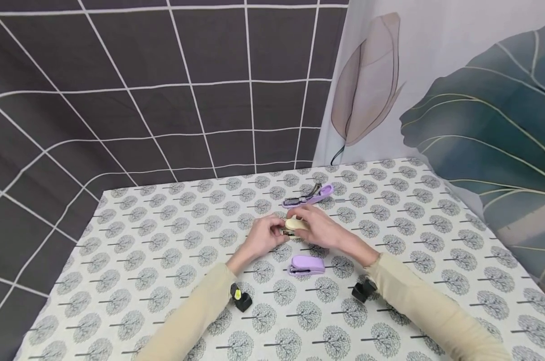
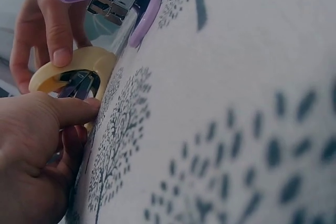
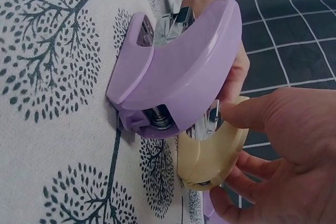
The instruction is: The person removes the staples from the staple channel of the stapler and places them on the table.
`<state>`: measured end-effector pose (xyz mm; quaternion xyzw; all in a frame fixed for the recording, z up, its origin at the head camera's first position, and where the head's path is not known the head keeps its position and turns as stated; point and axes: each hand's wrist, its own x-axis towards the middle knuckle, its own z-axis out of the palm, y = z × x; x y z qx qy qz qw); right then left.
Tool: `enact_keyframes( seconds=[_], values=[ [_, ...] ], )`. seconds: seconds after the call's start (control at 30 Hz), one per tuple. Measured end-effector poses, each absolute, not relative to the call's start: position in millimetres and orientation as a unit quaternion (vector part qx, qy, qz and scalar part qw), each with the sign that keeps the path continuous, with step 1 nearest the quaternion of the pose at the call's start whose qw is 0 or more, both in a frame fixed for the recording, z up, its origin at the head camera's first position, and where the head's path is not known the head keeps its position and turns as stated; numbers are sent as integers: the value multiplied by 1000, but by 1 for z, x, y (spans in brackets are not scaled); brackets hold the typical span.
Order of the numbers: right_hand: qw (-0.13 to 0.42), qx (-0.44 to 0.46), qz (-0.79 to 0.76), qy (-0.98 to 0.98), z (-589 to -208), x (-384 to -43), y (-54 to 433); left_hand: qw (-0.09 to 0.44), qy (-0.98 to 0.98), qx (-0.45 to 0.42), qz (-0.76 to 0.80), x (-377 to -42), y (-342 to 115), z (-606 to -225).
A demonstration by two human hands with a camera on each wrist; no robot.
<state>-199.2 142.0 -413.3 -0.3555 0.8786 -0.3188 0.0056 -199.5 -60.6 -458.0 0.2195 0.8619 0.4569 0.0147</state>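
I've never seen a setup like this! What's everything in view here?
yellow stapler: 1, pale yellow, between the hands
near stapler: 1, purple, on the cloth, nearer the person
far stapler: 1, purple with metal parts, opened up, beyond the hands
small strip: 1, grey, right of the far stapler, too small to identify
tablecloth: 1, white with dark trees, under everything
grid backdrop: 1, dark with white lines, behind and left
leaf backdrop: 1, white, teal and pinkish-brown, right
wrist devices: 2, black, one per wrist
sleeves: 2, beige, on both arms
left hand: 1, bare, holding the yellow stapler
right hand: 1, bare, gripping the yellow stapler
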Motion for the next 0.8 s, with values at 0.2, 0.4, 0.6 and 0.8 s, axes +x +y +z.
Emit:
enact_keyframes(
  seconds=[0.2,0.4,0.6,0.8],
  values=[
    [12,-347,-307,886,-413,-200,139,2,858,229,460,-200,-61,-459],
    [14,-346,-289,892,-411,-200,137,-3,860,227,458,-199,-62,-459],
    [9,-345,-285,894,-409,-199,135,2,861,221,458,-200,-63,-460],
    [9,-342,-294,892,-410,-198,139,17,865,213,454,-199,-62,-460]
  ],
)
